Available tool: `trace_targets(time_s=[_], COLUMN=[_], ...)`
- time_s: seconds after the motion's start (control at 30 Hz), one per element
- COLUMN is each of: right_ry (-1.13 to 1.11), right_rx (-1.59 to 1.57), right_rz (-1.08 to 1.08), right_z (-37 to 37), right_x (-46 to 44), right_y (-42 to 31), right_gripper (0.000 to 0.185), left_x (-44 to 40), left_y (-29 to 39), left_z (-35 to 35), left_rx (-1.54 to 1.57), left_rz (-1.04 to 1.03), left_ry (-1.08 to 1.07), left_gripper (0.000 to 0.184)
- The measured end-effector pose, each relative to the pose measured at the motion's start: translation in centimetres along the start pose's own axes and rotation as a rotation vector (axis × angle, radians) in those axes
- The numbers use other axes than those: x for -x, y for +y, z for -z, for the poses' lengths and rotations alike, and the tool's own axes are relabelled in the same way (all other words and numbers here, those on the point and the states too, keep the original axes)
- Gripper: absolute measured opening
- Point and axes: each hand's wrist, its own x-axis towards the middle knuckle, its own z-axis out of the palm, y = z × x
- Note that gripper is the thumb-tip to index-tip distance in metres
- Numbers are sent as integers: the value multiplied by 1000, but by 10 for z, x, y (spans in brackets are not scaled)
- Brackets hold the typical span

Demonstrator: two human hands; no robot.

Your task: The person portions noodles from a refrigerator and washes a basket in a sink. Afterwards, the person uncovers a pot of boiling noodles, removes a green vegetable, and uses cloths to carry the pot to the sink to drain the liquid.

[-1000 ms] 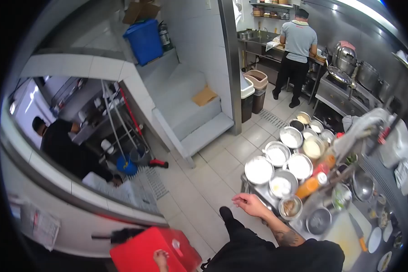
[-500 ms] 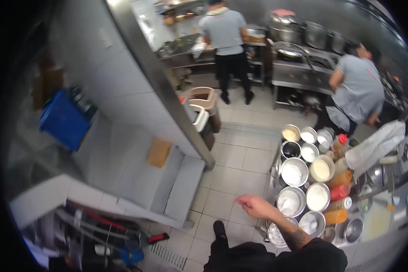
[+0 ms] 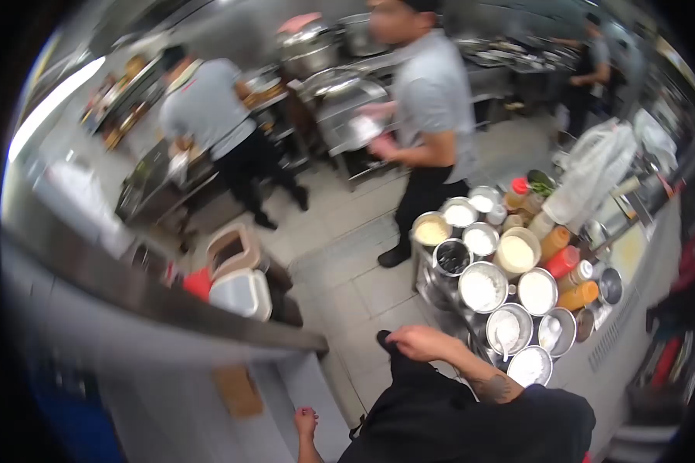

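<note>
I have my right hand (image 3: 421,342) out above the floor, knuckles up, its fingers loosely curled; I cannot tell whether the fingertips press against the thumb. Just right of that hand, the steel tabletop (image 3: 471,322) carries crowded bowls. Nearest to the hand stands a metal bowl (image 3: 488,330) of white powder with a spoon in it; another powder bowl (image 3: 551,366) sits right of the forearm, and a bowl with a white scoop (image 3: 571,336) lies farther right. Beyond the hand, ahead and rightward, I see a bowl of something black (image 3: 452,257), and farther right an orange squeeze bottle (image 3: 578,296) and a red squeeze bottle (image 3: 561,262). My left hand (image 3: 306,420) hangs lower and to the left, fingers bent inward, too small to tell how tightly; a cardboard piece (image 3: 238,391) lies left of it. Well ahead of the right hand, a grey-shirted co-worker (image 3: 432,100) holds something whitish, blurred.
</note>
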Motion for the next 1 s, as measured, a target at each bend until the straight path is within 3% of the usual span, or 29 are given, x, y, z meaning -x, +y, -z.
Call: trace_targets(time_s=[0.13,0.27,0.37,0.4,0.43,0.47,0.57,0.6,0.63,0.67,0.73,0.9,1.0], right_ry=[-30,26,-15,87,190,259,420,432,455,461,329,154,114], right_rx=[35,83,178,195,213,179,116,19,-13,16,-3,-17,45], right_rz=[-34,-110,-197,-229,-260,-301,-420,-543,-523,-556,-727,-815,-625], right_z=[76,161,235,243,243,235,217,218,210,201,199,189,216], right_x=[-124,-231,-298,-316,-329,-336,-419,-409,-385,-361,-366,-404,-470], right_y=[67,105,111,123,136,148,146,166,214,229,208,207,193], right_gripper=[29,30,33,33,34,34,33,34,35,35,36,38,39], left_x=[-156,-225,-287,-309,-351,-391,-530,-518,-522,-533,-523,-552,-588], left_y=[142,259,323,337,338,313,353,384,372,364,381,422,429], left_z=[-94,-153,-162,-154,-155,-141,-92,-110,-138,-155,-152,-172,-172], left_rx=[88,-13,-81,-90,-46,-472,-669,-722,-750,-790,-574,-316,-96], left_rz=[-9,118,15,9,-68,-606,-474,-289,-145,-324,-101,-22,16], left_ry=[-103,-343,-429,-421,-430,-521,-487,-490,-369,-280,-253,-246,-296], left_gripper=[8,9,7,7,9,13,26,29,29,32,25,14,16])
